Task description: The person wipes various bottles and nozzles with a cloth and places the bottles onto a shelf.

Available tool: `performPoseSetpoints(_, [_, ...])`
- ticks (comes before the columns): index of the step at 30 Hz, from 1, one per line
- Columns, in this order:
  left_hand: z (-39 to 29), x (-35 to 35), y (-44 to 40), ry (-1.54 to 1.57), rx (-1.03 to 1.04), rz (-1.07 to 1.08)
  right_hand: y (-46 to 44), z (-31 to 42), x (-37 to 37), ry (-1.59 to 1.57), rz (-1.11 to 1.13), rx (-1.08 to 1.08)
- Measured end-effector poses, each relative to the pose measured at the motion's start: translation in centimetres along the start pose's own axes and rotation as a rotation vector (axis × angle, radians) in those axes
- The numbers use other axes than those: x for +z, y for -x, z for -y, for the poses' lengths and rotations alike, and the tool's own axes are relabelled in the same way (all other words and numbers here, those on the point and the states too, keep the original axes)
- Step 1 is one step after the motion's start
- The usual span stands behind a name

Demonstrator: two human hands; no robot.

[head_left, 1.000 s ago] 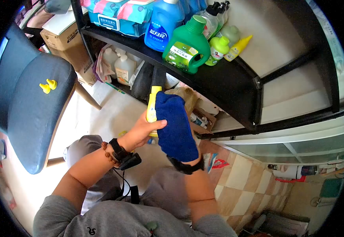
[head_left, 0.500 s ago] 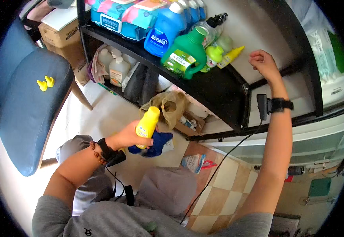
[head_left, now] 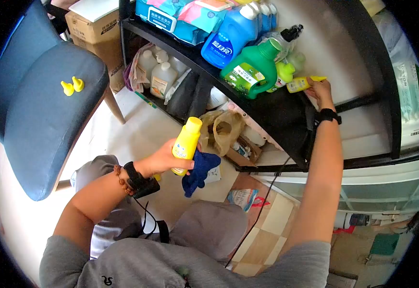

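Observation:
My left hand (head_left: 164,158) is wrapped around a yellow bottle (head_left: 188,139), held upright with its cap on top. A dark blue cloth (head_left: 201,170) hangs beside the bottle from that same hand. On the shelf at the right, the fingers of my right hand (head_left: 321,91) are closed about a smaller yellow bottle (head_left: 297,85) with a pointed nozzle. It lies tilted beside a lime-green bottle (head_left: 283,74); part of its neck is behind my fingers. A large green jug (head_left: 252,69) stands just left of these.
The black shelf (head_left: 180,56) also carries blue jugs (head_left: 228,38) and wipe packs (head_left: 190,21). Below are pump bottles (head_left: 163,79) and a tan plastic bag (head_left: 221,129). Two yellow caps (head_left: 72,86) rest on the blue chair (head_left: 51,110). A black cable runs beside my right arm.
My right hand has reached to the shelf and closed on the small nozzle bottle. My left hand still holds the yellow bottle and cloth. The view has shifted slightly.

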State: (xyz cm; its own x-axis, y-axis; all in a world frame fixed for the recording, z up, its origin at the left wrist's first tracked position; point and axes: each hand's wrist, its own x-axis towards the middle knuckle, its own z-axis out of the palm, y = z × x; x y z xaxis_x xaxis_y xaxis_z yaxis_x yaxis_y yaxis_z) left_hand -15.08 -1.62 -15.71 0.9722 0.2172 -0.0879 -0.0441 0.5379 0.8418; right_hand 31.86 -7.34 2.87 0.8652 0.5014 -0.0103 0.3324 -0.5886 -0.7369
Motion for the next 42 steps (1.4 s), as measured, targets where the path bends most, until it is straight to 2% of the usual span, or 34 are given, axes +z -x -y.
performPoseSetpoints(2, [0.5,-0.3,-0.2,0.028,-0.021,-0.002,0.6,-0.5,-1.5,0.05,-0.019,-0.021])
performPoseSetpoints(5, [0.4,0.1,-0.5,0.044,-0.049,0.007,4.5,0.7,-2.8,0.137,0.158,-0.049])
performPoseSetpoints(9, [1.4,-0.2,-1.0,0.045,-0.059,0.031,9.1,1.7,-2.1,-0.035,0.354,-0.149])
performPoseSetpoints(11, [1.5,-0.2,-1.0,0.04,-0.074,0.024,10.2,2.2,-0.6,-0.078,0.382,-0.238])
performPoseSetpoints(18, [0.8,0.6,-0.7,0.027,-0.088,-0.048,9.2,3.5,5.1,-0.06,0.369,-0.419])
performPoseSetpoints(21, [0.8,0.5,-0.6,0.011,-0.072,-0.04,8.8,3.3,5.9,-0.138,0.343,-0.402])
performPoseSetpoints(24, [1.1,0.7,-0.9,0.011,-0.063,-0.055,8.9,3.1,5.2,-0.044,0.312,-0.374])
performPoseSetpoints(27, [0.9,1.2,-1.0,0.027,-0.096,-0.146,11.8,3.3,3.9,0.056,0.001,-0.49])
performPoseSetpoints(29, [0.8,1.6,-1.3,0.08,-0.089,-0.249,17.5,3.8,3.7,-0.253,-0.039,-0.561])
performPoseSetpoints(31, [0.7,1.6,-1.6,0.115,-0.089,-0.33,23.5,2.6,5.4,-0.414,0.07,-0.521])
performPoseSetpoints(33, [0.8,1.1,-2.0,0.085,-0.052,-0.362,27.9,0.4,10.1,-0.578,0.268,-0.411])
performPoseSetpoints(35, [0.7,1.1,-2.1,0.042,-0.025,-0.416,29.2,-2.6,14.8,-0.225,0.531,-0.326])
performPoseSetpoints(37, [1.1,0.8,-2.3,0.021,0.062,-0.475,29.9,-5.3,19.3,-0.317,0.552,-0.252])
performPoseSetpoints(38, [1.4,0.7,-2.3,0.009,0.104,-0.502,29.9,-5.9,20.4,-0.335,0.516,-0.281])
performPoseSetpoints(40, [0.7,0.8,-2.0,0.069,0.056,-0.541,29.8,-7.0,21.6,-0.363,0.441,-0.332])
performPoseSetpoints(42, [0.5,0.9,-2.1,0.1,0.048,-0.556,28.8,-8.4,22.3,-0.427,0.503,-0.381])
